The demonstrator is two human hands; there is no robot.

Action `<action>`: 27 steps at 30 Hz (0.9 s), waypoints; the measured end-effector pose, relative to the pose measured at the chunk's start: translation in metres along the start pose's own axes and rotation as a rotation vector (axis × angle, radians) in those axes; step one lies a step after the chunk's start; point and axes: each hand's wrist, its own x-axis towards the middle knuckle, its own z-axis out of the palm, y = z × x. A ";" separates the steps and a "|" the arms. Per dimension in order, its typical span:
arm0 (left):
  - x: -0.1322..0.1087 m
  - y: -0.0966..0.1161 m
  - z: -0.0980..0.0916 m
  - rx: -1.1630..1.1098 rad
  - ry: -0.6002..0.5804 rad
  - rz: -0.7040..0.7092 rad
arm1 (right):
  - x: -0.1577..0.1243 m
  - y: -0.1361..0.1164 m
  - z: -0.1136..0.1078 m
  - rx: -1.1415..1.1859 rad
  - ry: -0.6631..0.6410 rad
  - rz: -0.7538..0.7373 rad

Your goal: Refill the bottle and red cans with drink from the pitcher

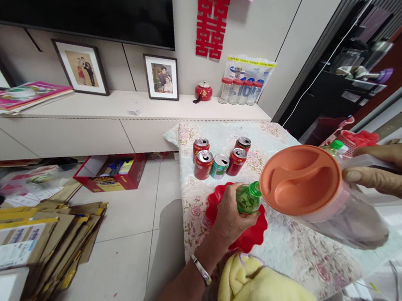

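My left hand is wrapped round a small green plastic bottle, uncapped, with dark green, leaf-like patches showing through its side. Below it lies a red tray with a scalloped rim. On the right, my right hand grips the handle of a clear plastic pitcher with an orange lid. The pitcher is tilted, its lid beside the bottle's mouth; I cannot tell whether they touch. A yellow towel lies at the near table edge.
Several opened drink cans, among them a green can and a red can, stand on the flower-patterned tablecloth. A green-capped bottle is partly hidden behind the pitcher. Flattened cardboard and a red box lie on the floor.
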 end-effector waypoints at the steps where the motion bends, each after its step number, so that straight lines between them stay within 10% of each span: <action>1: 0.000 0.000 0.000 0.002 -0.003 0.000 | 0.000 0.002 0.000 0.012 -0.039 -0.031; 27: -0.001 0.000 0.000 -0.005 -0.005 -0.011 | 0.000 0.005 -0.002 0.033 -0.117 -0.029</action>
